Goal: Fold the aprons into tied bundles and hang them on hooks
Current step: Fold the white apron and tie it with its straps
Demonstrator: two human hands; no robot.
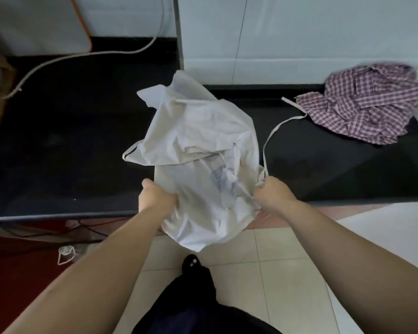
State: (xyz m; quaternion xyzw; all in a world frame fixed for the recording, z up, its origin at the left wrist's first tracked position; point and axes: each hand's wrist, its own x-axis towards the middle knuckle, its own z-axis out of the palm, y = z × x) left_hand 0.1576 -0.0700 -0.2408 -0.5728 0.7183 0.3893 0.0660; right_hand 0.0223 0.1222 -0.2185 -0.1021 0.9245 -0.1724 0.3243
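Apron (198, 145) points away, seemingly lengthwise, left hand (155, 196) and right hand (273, 191) clutching it.

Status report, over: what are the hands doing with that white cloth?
Left hand and right hand both grip the white apron. Apron crumpled, not yet folded. Strap trails across counter toward plaid cloth at right.

A white apron (198, 141), faintly printed in blue, against a black worktop (70, 141); a purple-and-white checked cloth (362, 109) at right; cream floor tiles (287, 266) below, dark red flooring (17, 280) at left.
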